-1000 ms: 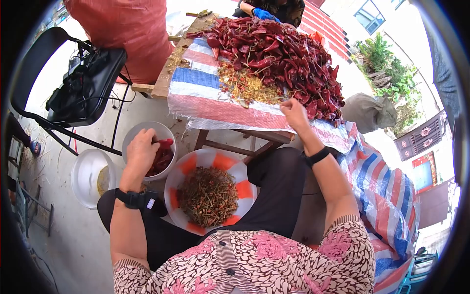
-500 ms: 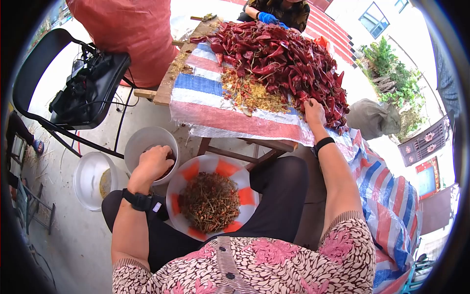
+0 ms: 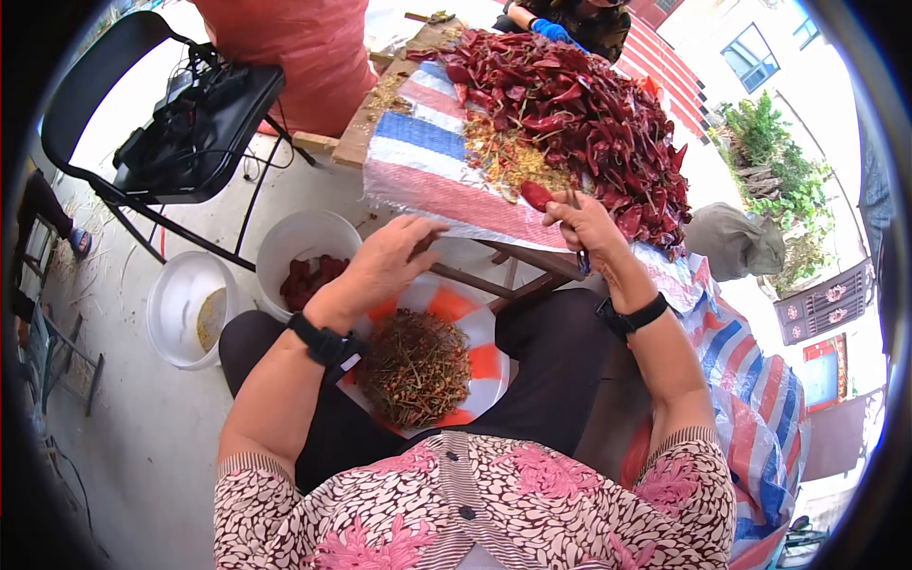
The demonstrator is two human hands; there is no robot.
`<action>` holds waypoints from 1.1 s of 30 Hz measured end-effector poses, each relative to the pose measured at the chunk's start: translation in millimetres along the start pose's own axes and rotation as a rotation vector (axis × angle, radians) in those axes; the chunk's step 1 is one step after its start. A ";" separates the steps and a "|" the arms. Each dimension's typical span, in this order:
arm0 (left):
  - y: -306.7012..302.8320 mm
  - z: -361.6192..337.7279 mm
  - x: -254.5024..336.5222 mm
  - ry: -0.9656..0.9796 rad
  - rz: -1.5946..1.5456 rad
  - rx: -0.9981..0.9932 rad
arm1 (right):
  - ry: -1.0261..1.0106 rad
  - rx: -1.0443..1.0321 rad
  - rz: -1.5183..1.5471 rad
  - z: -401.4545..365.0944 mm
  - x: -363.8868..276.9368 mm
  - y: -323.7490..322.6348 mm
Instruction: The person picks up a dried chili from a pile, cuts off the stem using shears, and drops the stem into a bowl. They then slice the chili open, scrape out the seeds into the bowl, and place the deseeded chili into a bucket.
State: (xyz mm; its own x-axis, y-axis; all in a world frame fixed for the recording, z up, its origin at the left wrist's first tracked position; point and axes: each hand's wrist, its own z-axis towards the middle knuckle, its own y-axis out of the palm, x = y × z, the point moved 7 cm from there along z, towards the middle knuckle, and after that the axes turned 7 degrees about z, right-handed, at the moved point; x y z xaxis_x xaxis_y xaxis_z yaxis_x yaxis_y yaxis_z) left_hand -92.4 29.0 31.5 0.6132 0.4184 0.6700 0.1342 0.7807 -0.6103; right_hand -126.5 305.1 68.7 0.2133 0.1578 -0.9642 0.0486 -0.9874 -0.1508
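My right hand (image 3: 589, 231) is closed at the near edge of the table, pinching a dried red chili pepper (image 3: 537, 197). A dark piece of some tool (image 3: 583, 262) shows below its palm, mostly hidden by the fingers. My left hand (image 3: 394, 255) hovers with fingers apart and nothing in them, above a bowl with orange and white panels (image 3: 489, 356) on my lap. Chili stems and scraps (image 3: 416, 369) fill that bowl. Left of it, a white bucket (image 3: 309, 226) contains red chili pieces (image 3: 312, 281). A large heap of dried chilies (image 3: 579, 123) covers the table.
Yellow seeds (image 3: 518, 161) lie on the striped sheet (image 3: 418, 176). A white tub (image 3: 171, 313) stands on the floor at left, near a black chair (image 3: 180, 176). Across the table is another person with a blue-gloved hand (image 3: 554, 30). A grey sack (image 3: 731, 237) stands at right.
My left hand has come up out of the white bucket and moved right, toward my right hand. My right hand has drawn back from the heap with a chili pepper.
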 end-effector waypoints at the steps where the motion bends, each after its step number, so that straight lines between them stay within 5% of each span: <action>1: -4.0 -0.7 14.4 0.108 0.089 0.102 | 0.046 -0.088 -0.053 -10.2 -2.4 30.4; 4: -4.1 -2.9 42.9 0.331 0.366 0.260 | 0.148 -0.231 -0.146 -25.7 9.4 91.5; 7: 9.7 -4.0 25.4 0.240 0.291 0.135 | 0.135 -0.368 -0.036 -27.0 20.3 127.3; 15: -7.6 -10.6 0.4 0.017 -0.071 0.221 | -0.047 -0.246 0.362 -36.0 13.4 147.4; 18: -11.6 -11.9 2.1 -0.012 -0.167 0.192 | -0.186 -0.184 0.277 -36.0 15.6 154.6; 22: -10.0 -14.2 -1.5 -0.010 -0.159 0.181 | -0.777 0.000 -0.197 -35.1 6.0 157.7; 25: 0.3 -16.3 -12.1 -0.216 -0.218 0.067 | -1.058 0.162 -0.604 -66.7 -11.7 174.8; 28: 21.9 -24.6 -28.5 -0.451 -0.580 -0.071 | -1.122 0.052 -0.727 -73.3 -22.3 184.2; 31: 32.4 -25.5 -23.0 -0.439 -0.853 -0.174 | -0.767 0.060 -0.276 -50.3 -1.9 166.6; 33: 23.8 -23.7 -11.2 -0.324 -0.690 -0.093 | -0.470 0.006 0.113 -40.1 12.4 160.5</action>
State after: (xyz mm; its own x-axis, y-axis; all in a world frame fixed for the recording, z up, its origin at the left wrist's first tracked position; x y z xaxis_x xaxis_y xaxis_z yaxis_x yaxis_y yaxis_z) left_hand -77.6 31.9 -0.4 0.1100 -0.0234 0.9937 0.4775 0.8780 -0.0321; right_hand -77.0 149.2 41.3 -0.2471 0.0272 -0.9686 0.0450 -0.9982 -0.0395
